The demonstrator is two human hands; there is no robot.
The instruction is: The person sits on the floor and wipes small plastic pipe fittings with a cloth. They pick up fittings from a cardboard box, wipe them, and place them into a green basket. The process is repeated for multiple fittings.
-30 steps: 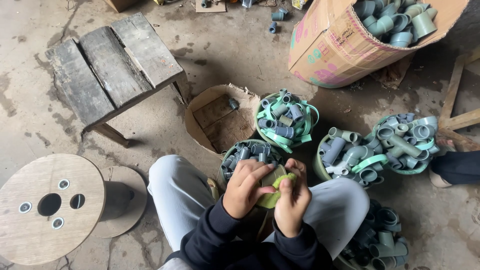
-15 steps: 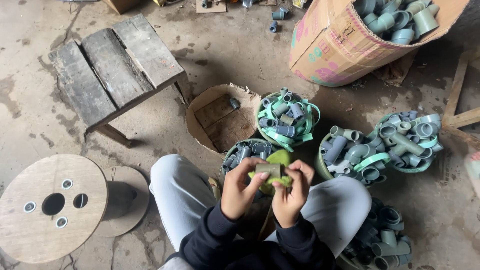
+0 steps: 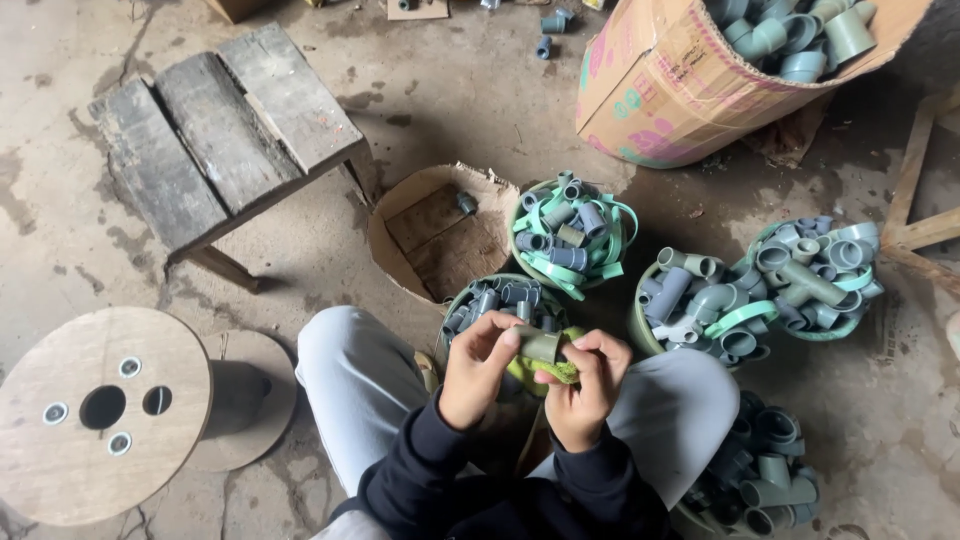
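Rough concrete floor [image 3: 480, 110], stained and cracked, fills my view from above. Sitting on it, I see my grey-trousered knees [image 3: 350, 385] spread to either side of a basket of grey pipe fittings [image 3: 495, 305]. My left hand [image 3: 478, 372] and right hand [image 3: 585, 385] meet just above that basket, both closed on one short olive-grey pipe fitting [image 3: 540, 345]: the left fingers pinch its left end, while the right hand wraps its other end together with a yellow-green cloth [image 3: 545, 370] bunched underneath.

Ahead of the hands lies an open cardboard box [image 3: 425, 235], nearly bare, with one small fitting inside. Beside it stands a second basket [image 3: 572, 235] heaped with fittings and green strapping, then two more baskets [image 3: 760, 290] to the right, touching each other. Another pile of fittings [image 3: 765, 470] sits by my right knee. At top right, a large tilted carton [image 3: 690, 85] brims with pale elbows. A weathered wooden stool [image 3: 215, 135] stands to the upper left, and a wooden cable spool [image 3: 100, 410] lies near my left knee.
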